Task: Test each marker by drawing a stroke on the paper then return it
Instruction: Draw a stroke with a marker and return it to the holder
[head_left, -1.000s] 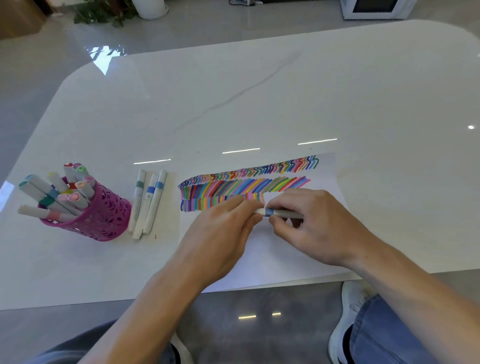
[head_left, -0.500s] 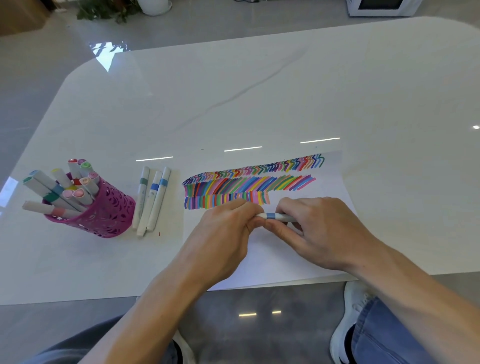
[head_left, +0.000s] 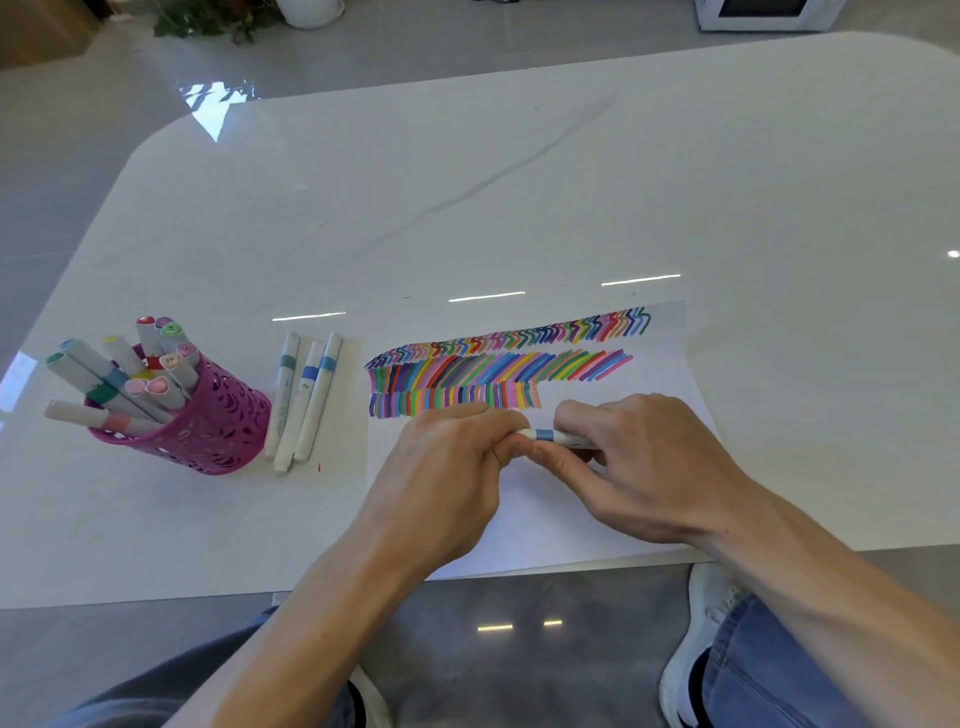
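A white marker with a blue band (head_left: 551, 437) lies level between both hands above the paper (head_left: 660, 374). My left hand (head_left: 441, 478) pinches its left end, which is hidden under the fingers. My right hand (head_left: 644, 462) grips the barrel on the right. The sheet carries three rows of coloured strokes (head_left: 498, 369) along its far side. A pink mesh cup (head_left: 208, 426) at the left holds several markers. Three white markers (head_left: 304, 397) lie side by side between cup and paper.
The white table (head_left: 519, 208) has its near edge just below my wrists. Beyond it are my knees and a white shoe (head_left: 701, 649). A plant pot (head_left: 311, 10) and a white appliance (head_left: 763, 13) stand on the floor past the far edge.
Both hands have stayed together on the blue-banded marker and drifted slightly toward me on the paper. The cup and loose markers have not moved.
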